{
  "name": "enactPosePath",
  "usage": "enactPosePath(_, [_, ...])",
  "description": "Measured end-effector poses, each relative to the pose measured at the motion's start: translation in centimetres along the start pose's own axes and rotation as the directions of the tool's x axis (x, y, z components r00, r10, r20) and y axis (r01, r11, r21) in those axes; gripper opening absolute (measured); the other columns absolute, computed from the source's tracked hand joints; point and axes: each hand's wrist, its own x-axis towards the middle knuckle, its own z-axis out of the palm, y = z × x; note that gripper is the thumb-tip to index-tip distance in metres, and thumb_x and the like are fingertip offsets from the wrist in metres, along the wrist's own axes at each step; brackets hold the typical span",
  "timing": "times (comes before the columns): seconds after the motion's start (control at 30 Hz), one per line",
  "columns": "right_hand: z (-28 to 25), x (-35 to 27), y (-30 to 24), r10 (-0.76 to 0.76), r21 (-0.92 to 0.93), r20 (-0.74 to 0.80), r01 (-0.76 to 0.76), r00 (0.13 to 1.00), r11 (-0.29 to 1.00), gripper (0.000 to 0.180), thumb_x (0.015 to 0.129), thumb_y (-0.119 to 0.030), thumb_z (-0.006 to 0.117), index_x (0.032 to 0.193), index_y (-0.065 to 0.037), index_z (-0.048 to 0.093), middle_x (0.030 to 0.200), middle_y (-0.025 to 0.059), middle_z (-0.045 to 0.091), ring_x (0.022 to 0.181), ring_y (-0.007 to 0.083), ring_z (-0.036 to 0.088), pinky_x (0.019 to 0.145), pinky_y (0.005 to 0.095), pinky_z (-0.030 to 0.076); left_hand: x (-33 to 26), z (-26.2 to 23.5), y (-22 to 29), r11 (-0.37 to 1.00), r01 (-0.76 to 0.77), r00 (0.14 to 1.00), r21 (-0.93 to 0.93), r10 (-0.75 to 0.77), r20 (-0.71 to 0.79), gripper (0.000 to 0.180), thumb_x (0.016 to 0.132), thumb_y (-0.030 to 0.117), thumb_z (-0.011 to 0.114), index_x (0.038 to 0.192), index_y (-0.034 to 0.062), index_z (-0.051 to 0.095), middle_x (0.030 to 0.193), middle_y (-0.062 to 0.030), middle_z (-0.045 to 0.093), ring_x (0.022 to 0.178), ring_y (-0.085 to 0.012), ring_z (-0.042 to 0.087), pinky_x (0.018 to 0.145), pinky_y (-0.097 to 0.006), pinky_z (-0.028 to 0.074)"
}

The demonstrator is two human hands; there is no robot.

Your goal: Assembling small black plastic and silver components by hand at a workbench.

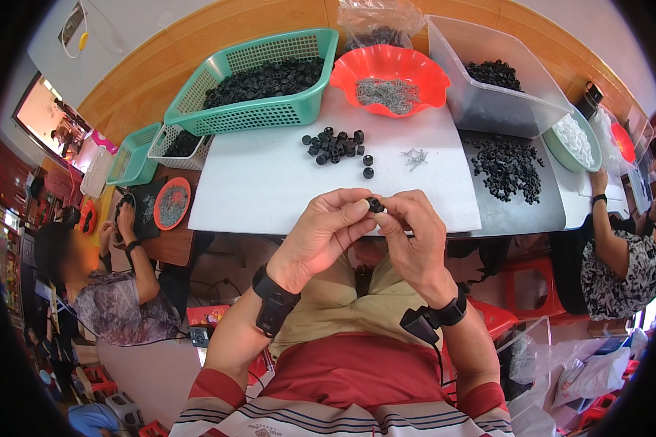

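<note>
Just in front of the table's near edge, my left hand (326, 229) pinches a small round black plastic part (375, 205) between thumb and fingers. The fingertips of my right hand (418, 244) are closed on the same part from the other side. Fingers cover most of it. Beyond my hands, a loose group of black plastic caps (334, 146) lies on the white foam sheet (255, 178). To their right is a little heap of thin metal pins or screws (415, 158), too small to tell which.
Along the back stand a green basket (262, 116) of black parts, a red scalloped bowl (434, 81) of metal pins and a clear bin (503, 109). More black pieces (506, 171) cover a dark mat at right. People work on both sides; red stools (528, 288) stand below.
</note>
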Motion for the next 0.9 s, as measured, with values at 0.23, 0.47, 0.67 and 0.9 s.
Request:
enactPosePath(0.23, [0.0,-0.5,0.4,-0.036,-0.015,-0.045,0.035,0.998,0.999,0.021,0.088,0.0,0.074,0.108,-0.002,0.07,0.095,0.011,0.066,0.071,0.0179,0.065,0.06,0.0283,0.053,-0.1,0.1,-0.6,0.999,-0.032,0.999,0.016,0.032,0.011,0.021,0.096,0.003,0.067,0.116,0.0023,0.069,0.112,-0.0112,0.071,0.1,-0.0188,0.071,0.092,-0.031,0.062])
enactPosePath(0.47, [0.2,-0.8,1.1,-0.129,-0.022,-0.103,0.127,0.986,0.992,0.023,0.086,0.002,0.076,0.109,-0.001,0.071,0.092,0.0109,0.066,0.07,0.0176,0.064,0.058,0.0275,0.051,-0.2,0.7,-0.6,0.997,-0.039,0.999,0.061,0.04,-0.016,0.022,0.096,0.005,0.068,0.117,-0.0005,0.069,0.11,-0.0109,0.071,0.097,-0.0166,0.071,0.09,-0.028,0.061])
enactPosePath(0.67, [0.1,-0.9,0.9,-0.141,-0.039,-0.114,0.137,0.983,0.99,0.026,0.086,0.002,0.075,0.111,-0.001,0.072,0.09,0.011,0.066,0.069,0.0177,0.063,0.057,0.0275,0.051,-0.3,0.7,-0.7,0.995,-0.029,0.999,0.09,0.031,-0.024,0.02,0.095,0.006,0.069,0.114,-0.0006,0.07,0.113,-0.011,0.071,0.1,-0.0166,0.07,0.093,-0.029,0.061])
enactPosePath(0.9, [0.2,-1.0,1.2,-0.178,-0.054,-0.131,0.173,0.975,0.984,0.026,0.086,0.001,0.075,0.112,-0.001,0.072,0.09,0.0112,0.066,0.067,0.0177,0.063,0.055,0.028,0.051,-0.4,1.0,-0.9,0.995,-0.043,0.998,0.095,0.046,-0.032,0.019,0.094,0.006,0.07,0.113,-0.0001,0.07,0.113,-0.011,0.071,0.1,-0.0168,0.07,0.093,-0.03,0.061])
